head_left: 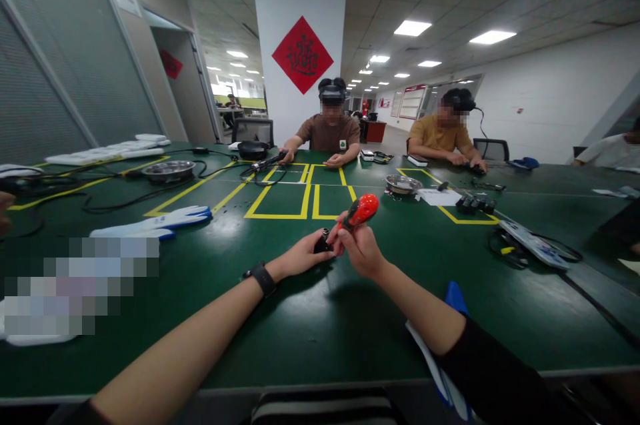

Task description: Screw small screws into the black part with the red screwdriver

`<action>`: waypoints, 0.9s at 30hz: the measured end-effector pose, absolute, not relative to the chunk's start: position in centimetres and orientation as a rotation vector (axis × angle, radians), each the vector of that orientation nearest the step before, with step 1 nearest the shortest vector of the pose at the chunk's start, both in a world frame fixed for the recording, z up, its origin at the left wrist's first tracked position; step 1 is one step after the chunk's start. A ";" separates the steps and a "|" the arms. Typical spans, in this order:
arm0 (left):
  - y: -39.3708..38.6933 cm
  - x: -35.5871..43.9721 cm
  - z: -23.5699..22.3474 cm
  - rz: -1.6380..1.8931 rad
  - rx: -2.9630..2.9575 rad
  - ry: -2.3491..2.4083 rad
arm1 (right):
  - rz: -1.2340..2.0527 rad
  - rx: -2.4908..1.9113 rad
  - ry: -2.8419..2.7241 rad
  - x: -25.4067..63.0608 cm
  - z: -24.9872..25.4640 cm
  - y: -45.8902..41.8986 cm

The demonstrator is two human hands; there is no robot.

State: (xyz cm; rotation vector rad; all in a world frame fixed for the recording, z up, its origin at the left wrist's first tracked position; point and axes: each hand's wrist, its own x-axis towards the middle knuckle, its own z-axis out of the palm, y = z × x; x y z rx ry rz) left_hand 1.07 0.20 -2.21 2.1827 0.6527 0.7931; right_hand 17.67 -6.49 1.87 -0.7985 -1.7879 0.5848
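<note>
My right hand (361,250) is closed around a screwdriver with a red and black handle (362,209), which points up and to the right above the green table (280,318). My left hand (306,255), with a black wristband, pinches a small black part (323,242) right against the screwdriver's lower end. Both hands meet just above the table, near its middle.
White and blue gloves (160,221) lie to the left, another glove (445,345) under my right forearm. Metal bowls (403,184) (167,171), cables, a white paper (439,196) and small black parts (475,203) sit farther off. Two people sit across the table, inside yellow tape markings (285,201).
</note>
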 end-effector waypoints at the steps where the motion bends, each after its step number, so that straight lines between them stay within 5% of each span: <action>1: 0.2 1.1 -2.1 0.786 2.172 0.652 | 0.589 -0.799 -1.784 17.7 1.9 -6.5; 27: 1.1 1.8 -2.7 0.712 1.903 0.523 | 0.583 -0.797 -1.563 17.4 2.6 -6.3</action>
